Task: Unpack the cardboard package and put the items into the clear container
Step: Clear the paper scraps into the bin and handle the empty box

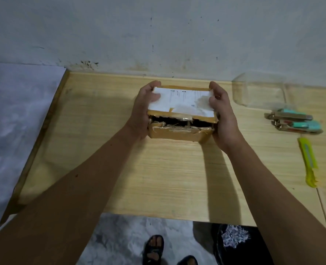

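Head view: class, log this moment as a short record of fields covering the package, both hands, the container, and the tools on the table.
package: cardboard package with a white label on top, near side torn open, dark gap showing
left hand: left hand grips the package's left end
right hand: right hand grips its right end
container: clear container, right of the package, by the wall
tools: yellow utility knife and teal-handled tools, right side of the wooden table
items unpacked: none visible in the container

Cardboard package (181, 111) between both hands, table (158, 178) beneath.
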